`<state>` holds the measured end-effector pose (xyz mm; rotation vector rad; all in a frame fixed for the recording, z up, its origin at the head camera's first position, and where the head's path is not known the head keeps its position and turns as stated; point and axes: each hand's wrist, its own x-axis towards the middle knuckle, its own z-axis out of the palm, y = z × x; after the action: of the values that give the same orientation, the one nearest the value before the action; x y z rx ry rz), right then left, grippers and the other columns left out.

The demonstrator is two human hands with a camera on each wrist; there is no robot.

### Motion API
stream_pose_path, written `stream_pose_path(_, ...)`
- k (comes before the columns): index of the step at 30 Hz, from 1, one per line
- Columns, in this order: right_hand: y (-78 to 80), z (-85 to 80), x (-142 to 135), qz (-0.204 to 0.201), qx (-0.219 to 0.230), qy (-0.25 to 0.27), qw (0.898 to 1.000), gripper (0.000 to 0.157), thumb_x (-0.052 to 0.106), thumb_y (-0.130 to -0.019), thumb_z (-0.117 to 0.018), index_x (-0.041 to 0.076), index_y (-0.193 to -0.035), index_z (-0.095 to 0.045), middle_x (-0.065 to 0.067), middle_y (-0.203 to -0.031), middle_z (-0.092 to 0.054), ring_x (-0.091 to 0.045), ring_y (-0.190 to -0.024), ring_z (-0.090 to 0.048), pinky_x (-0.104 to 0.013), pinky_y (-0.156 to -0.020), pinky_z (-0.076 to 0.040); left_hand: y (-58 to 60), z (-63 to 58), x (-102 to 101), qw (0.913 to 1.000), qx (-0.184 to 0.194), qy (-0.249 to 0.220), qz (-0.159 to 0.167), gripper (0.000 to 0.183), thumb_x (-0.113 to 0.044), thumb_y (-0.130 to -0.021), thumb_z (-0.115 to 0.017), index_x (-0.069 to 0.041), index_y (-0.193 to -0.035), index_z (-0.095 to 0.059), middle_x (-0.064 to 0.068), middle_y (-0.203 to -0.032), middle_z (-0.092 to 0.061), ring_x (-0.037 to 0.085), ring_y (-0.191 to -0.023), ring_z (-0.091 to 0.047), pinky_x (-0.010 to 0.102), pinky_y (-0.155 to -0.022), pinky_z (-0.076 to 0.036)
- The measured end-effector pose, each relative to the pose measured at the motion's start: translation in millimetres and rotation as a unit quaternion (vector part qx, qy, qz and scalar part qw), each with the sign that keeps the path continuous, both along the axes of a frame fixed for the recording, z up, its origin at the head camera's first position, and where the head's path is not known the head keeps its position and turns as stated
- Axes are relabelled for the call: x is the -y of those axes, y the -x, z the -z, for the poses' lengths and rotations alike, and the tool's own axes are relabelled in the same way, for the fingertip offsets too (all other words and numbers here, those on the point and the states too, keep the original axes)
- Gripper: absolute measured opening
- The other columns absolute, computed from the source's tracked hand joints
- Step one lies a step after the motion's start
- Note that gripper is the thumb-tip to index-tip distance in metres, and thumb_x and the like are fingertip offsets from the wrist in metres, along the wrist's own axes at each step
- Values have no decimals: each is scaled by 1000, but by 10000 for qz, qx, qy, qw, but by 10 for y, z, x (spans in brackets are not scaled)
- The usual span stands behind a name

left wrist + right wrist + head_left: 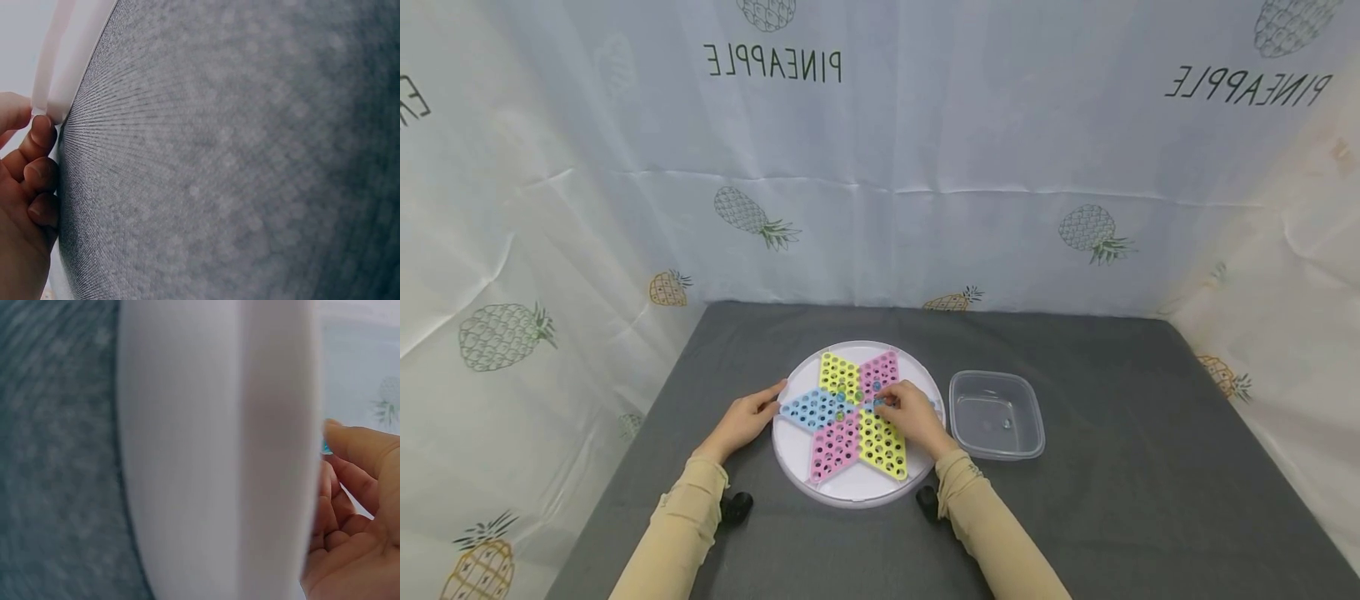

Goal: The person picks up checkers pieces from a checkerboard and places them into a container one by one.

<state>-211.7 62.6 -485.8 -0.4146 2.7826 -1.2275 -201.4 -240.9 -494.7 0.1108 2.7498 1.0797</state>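
A round white Chinese checkers board (853,493) lies on the table, its star printed in yellow, pink and blue with rows of holes. My left hand (747,419) grips the board's left rim, thumb above and fingertips against the side, as the left wrist view shows. Over the star's right part, my right hand (916,418) pinches a blue marble (326,448) between thumb and finger. Several blue and green marbles, one of them a blue marble (841,397), sit in holes near the star's centre. The board's thick edge hides part of the right hand in the right wrist view.
Just right of the board stands a clear plastic container (1037,446) with a small marble (1007,424) in it. A dark grey cloth (1120,492) covers the table. Pineapple-print curtains (880,242) hang behind and at both sides.
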Motion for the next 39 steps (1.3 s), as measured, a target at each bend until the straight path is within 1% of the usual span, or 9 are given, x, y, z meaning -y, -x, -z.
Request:
stream_pose_path(5, -23, -55, -16, 15, 31, 215, 9998, 20, 22, -85, -66, 10, -101, -68, -3, -89, -57, -10, -73, -50, -23, -65, -43, -7, -13, -4, 10000, 3, 20, -23, 49, -23, -96, -47, -18, -144, -37, 14, -144, -41, 34, -130, -43, 53, -105, -32)
stream_pose_path(10, -84, -147, -43, -79, -240, 259, 9993, 20, 21, -85, -67, 10, -102, -68, -3, -89, -58, -9, -71, -51, -21, -62, -43, -12, -20, -15, 10000, -7, 75, -48, 48, -24, -96, -47, -19, -144, -37, 15, -142, -43, 32, -125, -48, 53, -104, -33)
stream_pose_path(18, -185, -323, -122, -2, -628, 448, 9970, 21, 21, -85, -68, 13, -104, -69, 2, -85, -58, -8, -67, -48, -21, -59, -41, -13, -13, -20, 10000, -30, 82, -6, 48, -25, -97, -47, -18, -143, -37, 15, -142, -43, 36, -128, -44, 54, -104, -33)
stream_pose_path(22, -239, -405, -183, 36, -686, 674, 9954, 22, 22, -84, -68, 14, -105, -68, 2, -85, -58, -7, -66, -48, -22, -57, -41, -10, -15, -21, 10000, -8, 28, -28, 48, -25, -96, -47, -17, -143, -38, 14, -143, -42, 35, -131, -41, 53, -105, -32)
stream_pose_path(25, -278, -455, -237, -9, -654, 967, 9932, 24, 22, -84, -68, 13, -106, -68, 1, -86, -58, -8, -65, -49, -22, -58, -42, -13, -22, -21, 10000, 30, 3, -77, 49, -24, -96, -47, -18, -143, -37, 13, -144, -41, 35, -132, -40, 53, -105, -32)
stream_pose_path(27, -300, -484, -279, -27, -666, 1103, 9917, 23, 22, -84, -69, 14, -105, -68, 0, -86, -58, -8, -66, -49, -22, -58, -43, -17, -27, -22, 10000, 18, 23, -53, 49, -23, -96, -46, -17, -144, -37, 14, -144, -41, 35, -132, -41, 53, -105, -32)
stream_pose_path(30, -315, -513, -352, 1, -665, 1237, 9901, 23, 23, -84, -69, 14, -104, -67, -2, -87, -57, -8, -66, -50, -21, -58, -44, -18, -24, -22, 10000, 29, 7, -63, 49, -24, -96, -46, -18, -144, -37, 13, -144, -41, 35, -131, -41, 53, -105, -32)
stream_pose_path(32, -321, -524, -410, 56, -656, 1233, 9902, 22, 26, -84, -69, 15, -103, -67, -1, -87, -57, -9, -66, -50, -21, -58, -43, -17, -19, -22, 10000, 30, 14, -44, 49, -24, -96, -46, -18, -144, -37, 14, -143, -42, 35, -130, -43, 53, -105, -32)
stream_pose_path(39, -314, -516, -628, 274, -735, 1242, 9891, 27, 30, -82, -70, 14, -103, -66, -3, -90, -58, -11, -70, -49, -21, -60, -43, 0, -2, -9, 10000, 2, 57, -12, 48, -24, -97, -46, -18, -143, -37, 15, -142, -44, 33, -126, -47, 53, -104, -34)
